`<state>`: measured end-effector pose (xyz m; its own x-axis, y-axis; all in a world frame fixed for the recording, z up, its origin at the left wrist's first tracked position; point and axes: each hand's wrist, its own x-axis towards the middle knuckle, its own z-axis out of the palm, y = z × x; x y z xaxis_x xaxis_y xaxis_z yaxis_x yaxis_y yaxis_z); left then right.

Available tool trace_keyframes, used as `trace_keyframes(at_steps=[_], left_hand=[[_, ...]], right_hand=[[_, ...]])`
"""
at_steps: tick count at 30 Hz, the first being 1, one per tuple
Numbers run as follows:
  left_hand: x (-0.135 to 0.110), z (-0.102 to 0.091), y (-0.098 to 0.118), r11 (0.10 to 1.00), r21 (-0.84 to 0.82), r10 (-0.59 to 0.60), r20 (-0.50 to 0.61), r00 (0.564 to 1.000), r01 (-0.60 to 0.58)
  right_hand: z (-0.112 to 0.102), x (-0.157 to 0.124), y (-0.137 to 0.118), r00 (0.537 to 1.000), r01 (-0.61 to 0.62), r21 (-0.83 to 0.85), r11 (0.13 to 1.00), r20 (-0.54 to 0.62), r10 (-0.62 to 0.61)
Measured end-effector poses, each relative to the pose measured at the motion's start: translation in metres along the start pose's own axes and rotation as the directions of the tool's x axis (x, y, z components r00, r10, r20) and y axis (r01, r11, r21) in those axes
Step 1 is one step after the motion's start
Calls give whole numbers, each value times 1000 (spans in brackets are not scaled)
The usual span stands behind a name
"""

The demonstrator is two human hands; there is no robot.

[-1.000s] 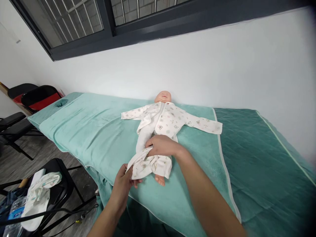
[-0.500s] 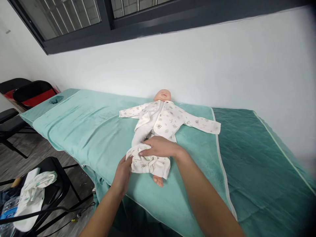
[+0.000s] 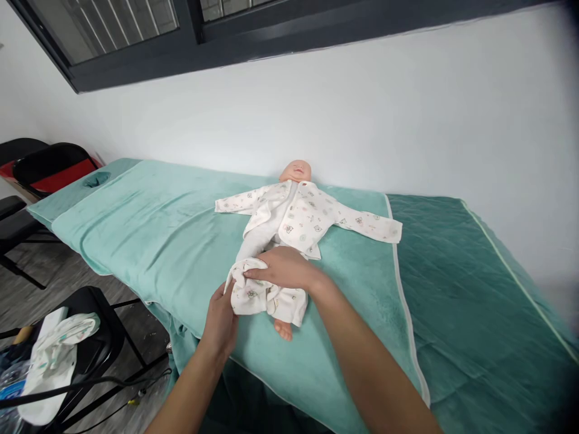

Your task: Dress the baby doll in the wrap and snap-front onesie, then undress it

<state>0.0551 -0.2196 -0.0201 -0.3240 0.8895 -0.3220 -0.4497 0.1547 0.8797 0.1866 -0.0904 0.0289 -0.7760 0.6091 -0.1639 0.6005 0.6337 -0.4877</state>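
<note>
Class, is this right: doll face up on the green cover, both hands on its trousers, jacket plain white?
No: the head view shows the jacket patterned, not plain. The doll lies face up on the green cover, left hand and right hand on its trousers.

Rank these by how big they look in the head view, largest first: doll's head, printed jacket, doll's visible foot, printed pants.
1. Printed jacket
2. Printed pants, partly covered by the right hand
3. Doll's head
4. Doll's visible foot
</note>
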Motion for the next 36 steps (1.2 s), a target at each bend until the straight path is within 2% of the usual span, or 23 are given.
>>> trace_keyframes(at_steps=[4,7,11,17,26,29,32,36], left_hand=[[5,1,-3,999,-16,29,-52,998,-30],[2,1,0,1000,-3,17,-23,1000,-17],[-14,-2,1,1000,5,-20,41,999,20],[-37,3,-6,995,101,21,50,999,-25],[-19,2,-9,918,351,199,-10,980,-183],[-19,10,-7,929,326,204,-51,978,-177],[-19,18,-4,951,279,159,-72,985,-133],[-18,19,-1,967,227,137,-88,987,-114]], right_hand=[[-3,-2,3,999,46,10,999,1,-46],[-5,-3,5,998,53,19,998,22,-53],[-3,0,5,999,50,-4,999,4,-50],[1,1,3,999,33,-67,997,-16,-34],[1,-5,2,997,71,-110,991,-14,-73],[3,-6,0,995,95,-120,988,-27,-99],[4,-7,-2,995,96,-115,989,-28,-99],[0,-8,-2,997,72,-75,995,-3,-72]])
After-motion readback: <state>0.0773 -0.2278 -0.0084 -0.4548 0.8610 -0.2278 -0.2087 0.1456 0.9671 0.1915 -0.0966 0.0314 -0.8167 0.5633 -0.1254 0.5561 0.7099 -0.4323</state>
